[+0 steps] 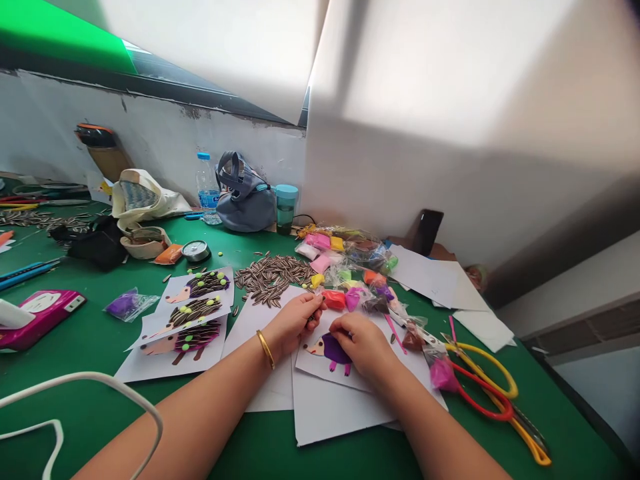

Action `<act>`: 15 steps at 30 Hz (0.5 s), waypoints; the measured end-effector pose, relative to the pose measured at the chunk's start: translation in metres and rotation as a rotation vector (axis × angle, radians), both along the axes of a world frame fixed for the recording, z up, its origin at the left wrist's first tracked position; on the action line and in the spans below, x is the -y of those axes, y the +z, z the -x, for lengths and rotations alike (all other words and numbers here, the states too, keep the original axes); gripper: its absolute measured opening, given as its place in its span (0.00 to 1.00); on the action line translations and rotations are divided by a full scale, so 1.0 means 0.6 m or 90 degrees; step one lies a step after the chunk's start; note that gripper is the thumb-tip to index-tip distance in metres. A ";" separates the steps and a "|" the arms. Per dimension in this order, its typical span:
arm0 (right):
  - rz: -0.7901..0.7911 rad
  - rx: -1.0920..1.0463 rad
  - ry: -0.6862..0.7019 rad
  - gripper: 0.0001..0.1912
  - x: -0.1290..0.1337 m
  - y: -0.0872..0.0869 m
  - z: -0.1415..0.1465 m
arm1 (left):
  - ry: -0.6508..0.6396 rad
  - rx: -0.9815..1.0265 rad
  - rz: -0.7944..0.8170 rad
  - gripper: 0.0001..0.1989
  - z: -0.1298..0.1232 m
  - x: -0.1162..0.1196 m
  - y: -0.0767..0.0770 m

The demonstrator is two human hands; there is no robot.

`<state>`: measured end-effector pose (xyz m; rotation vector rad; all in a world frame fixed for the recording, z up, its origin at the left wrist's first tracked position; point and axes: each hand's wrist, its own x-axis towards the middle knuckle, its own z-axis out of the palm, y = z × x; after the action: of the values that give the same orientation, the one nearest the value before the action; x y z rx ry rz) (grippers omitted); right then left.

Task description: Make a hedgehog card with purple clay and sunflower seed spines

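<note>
My left hand (295, 321), with a gold bangle on the wrist, is closed, and dark sunflower seeds show among its curled fingers. My right hand (366, 347) is pinched over the purple clay body of a hedgehog picture (331, 348); whatever its fingertips hold is hidden. This hedgehog has a pale face, a dark nose and pink feet, and lies on white paper. Beyond my left hand spreads a pile of striped sunflower seeds (273, 275). To the left are several hedgehog pictures (193, 317) with seed spines and green dots.
Bagged coloured clay (334, 299) lies behind my hands. Red and yellow scissors (483, 380) rest at the right. A white cable (100, 379) loops at the front left. A water bottle (206, 187), a grey bag (246, 200) and a cup (287, 208) stand along the wall.
</note>
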<state>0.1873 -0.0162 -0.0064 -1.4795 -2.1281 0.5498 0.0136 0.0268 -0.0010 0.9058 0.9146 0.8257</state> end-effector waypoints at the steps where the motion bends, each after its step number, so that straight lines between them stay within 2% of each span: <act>1: -0.010 0.003 0.008 0.10 -0.001 0.000 0.001 | 0.000 -0.001 -0.001 0.15 0.000 0.000 0.000; 7: -0.043 0.007 0.014 0.11 -0.001 0.001 0.003 | 0.003 0.000 -0.001 0.15 0.000 0.002 0.004; 15: -0.013 0.055 0.010 0.09 0.001 0.011 0.009 | 0.002 0.004 0.001 0.15 0.000 -0.001 -0.001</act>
<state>0.1819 -0.0167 0.0004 -1.5023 -2.2060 0.4757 0.0137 0.0274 -0.0014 0.8995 0.9112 0.8300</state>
